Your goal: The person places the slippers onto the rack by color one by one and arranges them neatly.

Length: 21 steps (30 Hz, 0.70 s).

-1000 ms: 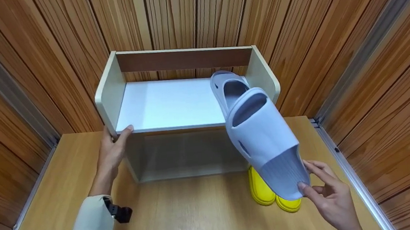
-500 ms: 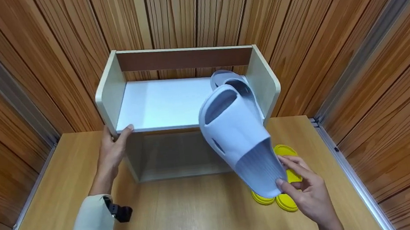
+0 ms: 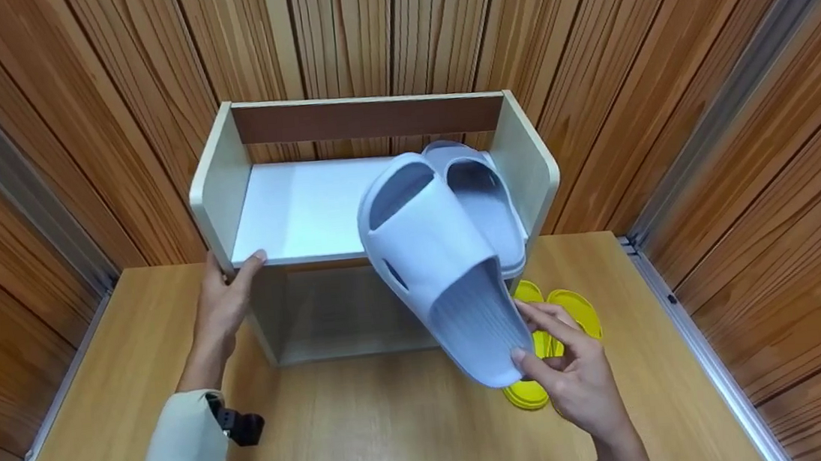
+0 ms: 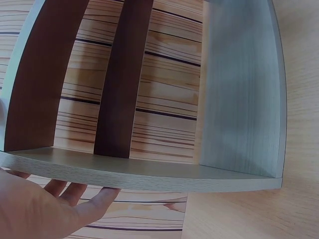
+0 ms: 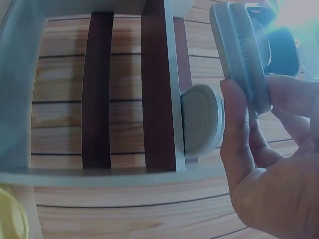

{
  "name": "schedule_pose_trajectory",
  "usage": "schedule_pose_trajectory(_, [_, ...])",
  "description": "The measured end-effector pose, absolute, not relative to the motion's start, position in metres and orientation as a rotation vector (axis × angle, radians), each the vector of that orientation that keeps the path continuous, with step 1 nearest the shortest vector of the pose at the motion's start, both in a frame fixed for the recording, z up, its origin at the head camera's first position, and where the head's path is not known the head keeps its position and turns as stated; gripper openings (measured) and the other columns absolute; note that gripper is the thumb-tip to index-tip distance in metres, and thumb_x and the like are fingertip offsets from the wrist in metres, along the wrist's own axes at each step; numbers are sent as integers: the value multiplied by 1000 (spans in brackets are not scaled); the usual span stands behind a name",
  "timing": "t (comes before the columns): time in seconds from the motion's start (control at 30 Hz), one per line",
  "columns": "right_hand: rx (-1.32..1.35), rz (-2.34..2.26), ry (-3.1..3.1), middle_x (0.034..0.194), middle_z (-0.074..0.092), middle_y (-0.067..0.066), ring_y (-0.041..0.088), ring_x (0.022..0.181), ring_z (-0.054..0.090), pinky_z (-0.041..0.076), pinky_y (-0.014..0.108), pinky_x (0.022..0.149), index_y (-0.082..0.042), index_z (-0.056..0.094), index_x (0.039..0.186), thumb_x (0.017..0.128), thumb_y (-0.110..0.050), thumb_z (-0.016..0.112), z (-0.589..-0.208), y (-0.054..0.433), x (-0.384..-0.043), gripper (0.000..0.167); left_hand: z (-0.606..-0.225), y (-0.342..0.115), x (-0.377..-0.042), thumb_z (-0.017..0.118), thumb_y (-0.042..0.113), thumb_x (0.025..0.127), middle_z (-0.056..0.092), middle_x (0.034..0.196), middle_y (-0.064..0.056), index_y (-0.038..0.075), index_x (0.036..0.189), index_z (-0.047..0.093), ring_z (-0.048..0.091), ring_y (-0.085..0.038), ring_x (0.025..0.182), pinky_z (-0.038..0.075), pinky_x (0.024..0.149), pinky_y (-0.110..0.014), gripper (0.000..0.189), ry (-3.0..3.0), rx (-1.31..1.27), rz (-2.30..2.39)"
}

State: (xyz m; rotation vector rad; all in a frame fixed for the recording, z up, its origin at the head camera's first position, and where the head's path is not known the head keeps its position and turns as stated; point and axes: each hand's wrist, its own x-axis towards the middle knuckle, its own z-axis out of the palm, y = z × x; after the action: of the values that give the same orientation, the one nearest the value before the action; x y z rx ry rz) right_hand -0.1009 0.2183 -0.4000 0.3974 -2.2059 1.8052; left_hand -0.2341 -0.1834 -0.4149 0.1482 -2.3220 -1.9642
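1. We see the right hand [image 3: 575, 373] pinching the heel end of a pale grey-blue, wide-strapped slipper [image 3: 422, 237] between thumb and fingers.
2. We find this slipper raised and tilted at the front of a cream two-tier rack [image 3: 211, 193] with brown crossbars [image 3: 369, 116], its toe end directed toward the back.
3. A matching pale grey-blue slipper [image 3: 493, 226] lies at the right end of the rack's white upper shelf [image 3: 302, 203], its heel projecting past the front edge.
4. We note the left hand [image 3: 225, 305] gripping the rack's left front corner, thumb on the shelf, fingers outside the side panel.
5. Bright yellow slippers [image 3: 578, 310], partly hidden, sit on the light wooden surface [image 3: 355, 439] near the rack's right side.
6. Behind the rack, we see a brown wood-grain panelled wall [image 3: 339, 34].
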Motion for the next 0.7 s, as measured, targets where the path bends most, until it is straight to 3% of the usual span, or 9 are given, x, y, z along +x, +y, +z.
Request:
schedule_pose_trajectory(0.37, [351,1870,-2201,129,57,17,38,105,54,60,43,63,-1,61,139,86,14,70,-396,196,-111,56,-413,-182,-233,57,45,101,9,168,-16,17,164,4,12,-35,152,15,120,-58,87,-2317,159,-1974])
schedule_pose_trajectory(0.6, [264,1884,-2237,132,57,17,35,107,53,61,39,73,-4,59,142,89,6,72,-392,176,-117,56,-415,-183,-234,56,47,101,7,169,-15,19,164,2,11,-35,153,14,119,-59,88,-2332,172,-1969])
schedule_pose_trajectory(0.7, [212,1954,-2211,134,55,18,36,108,52,61,41,68,-4,57,144,88,7,72,-391,166,-119,59,-416,-184,-235,56,45,102,7,169,-15,19,164,2,11,-35,153,14,120,-58,87,-2326,152,-1967])
